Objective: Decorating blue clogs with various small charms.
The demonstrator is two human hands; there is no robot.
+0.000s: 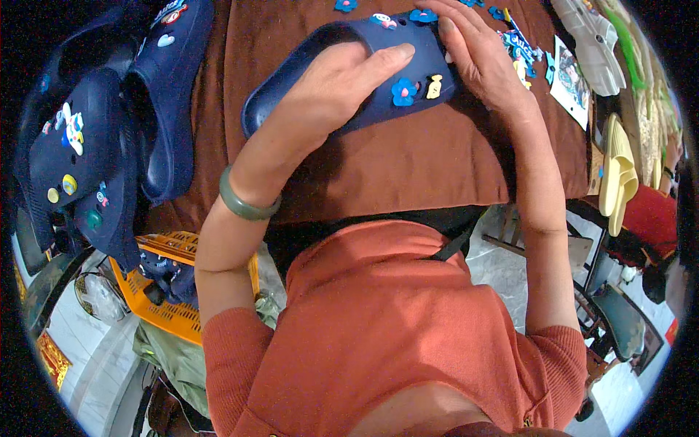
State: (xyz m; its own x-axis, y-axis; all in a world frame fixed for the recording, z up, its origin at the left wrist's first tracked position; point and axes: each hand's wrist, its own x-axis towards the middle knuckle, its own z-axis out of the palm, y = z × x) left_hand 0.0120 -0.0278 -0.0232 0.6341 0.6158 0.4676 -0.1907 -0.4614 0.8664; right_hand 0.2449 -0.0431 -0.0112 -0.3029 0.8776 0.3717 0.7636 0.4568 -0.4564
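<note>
Orange knitted fabric on the person's chest [393, 320] is filling the lower picture, nearest the lens, and both forearms are being extended up from it toward the bench [408, 164], which is covered with a brown cloth. A green bangle [244, 204] is being worn on the left wrist. The left hand [328, 91] is being closed over the side of a navy clog [364, 73], with the thumb laid along its upper, so the shoe is being held tilted against the cloth near the far middle of the bench. The right hand [477, 54] is being pressed on the toe end of the same clog, fingers curled down; whether a charm is being pinched beneath them cannot be told. A blue flower charm [403, 91] and a yellow charm [434, 86] are already being carried on the upper.

To do this fitting well, the clog is probably best kept braced by the left hand while any piece is pushed straight into its hole, not at a slant.

Just beyond the right hand, a scatter of loose blue charms [513, 40] is lying on the cloth. More decorated navy clogs [80, 160] are being stacked at the left, an orange crate [160, 298] is sitting below them, and pale yellow clogs [619, 171] are standing at the right.
</note>
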